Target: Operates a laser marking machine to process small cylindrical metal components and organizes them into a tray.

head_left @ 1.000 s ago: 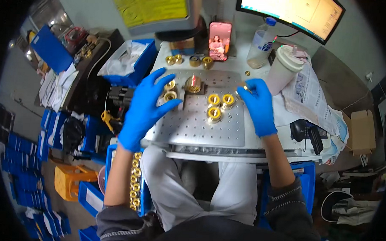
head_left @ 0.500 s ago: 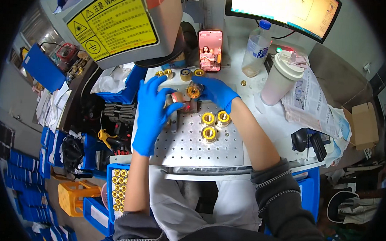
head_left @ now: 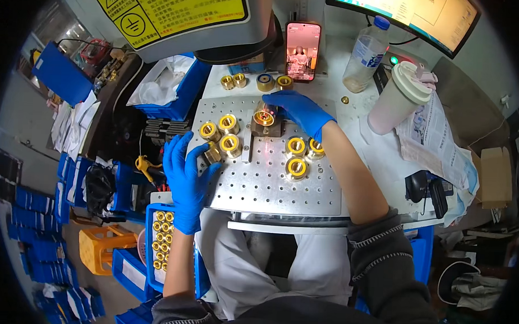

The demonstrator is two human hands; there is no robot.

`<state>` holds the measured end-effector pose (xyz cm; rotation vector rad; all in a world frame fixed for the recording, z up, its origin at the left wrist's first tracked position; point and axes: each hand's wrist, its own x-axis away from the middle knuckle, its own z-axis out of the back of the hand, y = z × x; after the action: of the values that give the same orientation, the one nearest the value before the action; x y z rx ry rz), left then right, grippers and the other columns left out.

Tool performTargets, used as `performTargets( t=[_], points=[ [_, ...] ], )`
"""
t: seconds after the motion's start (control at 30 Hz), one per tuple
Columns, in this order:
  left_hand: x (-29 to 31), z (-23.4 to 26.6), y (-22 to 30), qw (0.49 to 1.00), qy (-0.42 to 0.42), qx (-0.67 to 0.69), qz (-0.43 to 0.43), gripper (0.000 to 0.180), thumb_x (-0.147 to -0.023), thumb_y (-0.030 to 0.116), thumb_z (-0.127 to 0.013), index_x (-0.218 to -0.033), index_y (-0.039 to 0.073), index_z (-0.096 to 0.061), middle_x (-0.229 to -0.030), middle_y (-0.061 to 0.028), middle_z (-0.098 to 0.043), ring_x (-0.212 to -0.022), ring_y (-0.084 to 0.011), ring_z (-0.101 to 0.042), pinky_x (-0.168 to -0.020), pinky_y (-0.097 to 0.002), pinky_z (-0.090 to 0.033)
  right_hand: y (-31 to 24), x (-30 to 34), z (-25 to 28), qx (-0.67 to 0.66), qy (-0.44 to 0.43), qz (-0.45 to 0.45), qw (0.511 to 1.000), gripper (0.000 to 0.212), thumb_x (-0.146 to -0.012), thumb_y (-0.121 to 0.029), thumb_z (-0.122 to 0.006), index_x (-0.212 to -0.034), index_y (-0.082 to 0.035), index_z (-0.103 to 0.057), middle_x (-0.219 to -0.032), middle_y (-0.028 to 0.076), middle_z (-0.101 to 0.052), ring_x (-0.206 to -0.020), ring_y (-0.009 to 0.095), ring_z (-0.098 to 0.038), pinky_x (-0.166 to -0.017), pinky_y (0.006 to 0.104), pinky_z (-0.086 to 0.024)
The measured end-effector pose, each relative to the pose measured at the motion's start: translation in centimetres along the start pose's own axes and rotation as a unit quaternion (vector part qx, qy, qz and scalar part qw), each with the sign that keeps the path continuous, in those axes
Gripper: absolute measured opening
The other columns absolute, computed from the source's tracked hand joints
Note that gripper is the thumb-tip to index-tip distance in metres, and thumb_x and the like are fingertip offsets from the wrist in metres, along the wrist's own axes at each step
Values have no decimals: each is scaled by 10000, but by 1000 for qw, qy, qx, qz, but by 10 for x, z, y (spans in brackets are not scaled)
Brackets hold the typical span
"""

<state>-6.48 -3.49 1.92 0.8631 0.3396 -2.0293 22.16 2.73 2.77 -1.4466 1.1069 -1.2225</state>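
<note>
On a perforated metal plate (head_left: 258, 187), my blue-gloved right hand (head_left: 300, 111) grips a brass threaded fitting (head_left: 265, 117) at a small block fixture (head_left: 266, 131). Red light falls on that fitting. My left hand (head_left: 185, 179), also gloved in blue, has its thumb and a finger about another brass fitting (head_left: 213, 154), whose top is partly hidden. Beside it stand more fittings with yellow rings, among them a fitting (head_left: 230, 145) nearest the upright metal bar (head_left: 247, 147). Right of the fixture, three ringed fittings, one of them a front fitting (head_left: 296, 168), stand close together.
Above the plate hangs a machine head (head_left: 218, 43) with a yellow label. Behind are a phone (head_left: 302, 49), a bottle (head_left: 366, 57) and several fittings; a lidded cup (head_left: 396, 104) stands right. A blue tray (head_left: 150, 238) of brass fittings sits below the table's left edge.
My left hand has moved left and down, from beside the fixture to the left group of fittings. My right hand stays on the fitting at the fixture. The whole view has shifted.
</note>
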Motion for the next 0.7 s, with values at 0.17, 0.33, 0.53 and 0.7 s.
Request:
performTargets(
  t=[0.17, 0.33, 0.53, 0.7],
  points=[
    [1, -10, 5, 999, 13, 32, 14, 411, -635, 136, -829, -998, 95, -642, -1299, -128, -526, -1226, -356, -450, -1033, -445, -358, 17, -4, 12, -12, -43, 38, 998, 287, -887, -356, -620, -917, -78, -681, -869, 18, -646, -794, 102, -570, -732, 247, -434],
    [4, -9, 6, 995, -8, 64, 70, 429, -639, 156, -835, -1009, 81, -632, -1320, -155, -484, -1237, -355, -421, -1039, -445, -334, -11, 10, -7, -40, 30, -48, 998, 326, -894, -366, -604, -987, -64, -686, -929, 36, -672, -869, 115, -600, -805, 259, -454],
    [4, -7, 4, 991, -21, 83, 100, 461, -718, 266, -813, -1090, 75, -619, -1352, -178, -439, -1264, -356, -382, -1049, -446, -301, 0, 5, 8, -81, -35, -17, 996, 279, -939, -298, -549, -1020, -58, -666, -1037, 66, -661, -950, 129, -607, -904, 273, -447],
    [6, -7, 3, 993, -9, 78, 88, 441, -756, 257, -777, -1120, 68, -616, -1259, -161, -511, -1175, -337, -433, -1010, -435, -332, 19, -7, 13, 2, -44, 14, 999, 249, -943, -244, -522, -1027, -51, -654, -1003, 47, -648, -904, 128, -591, -878, 277, -455]
  ],
)
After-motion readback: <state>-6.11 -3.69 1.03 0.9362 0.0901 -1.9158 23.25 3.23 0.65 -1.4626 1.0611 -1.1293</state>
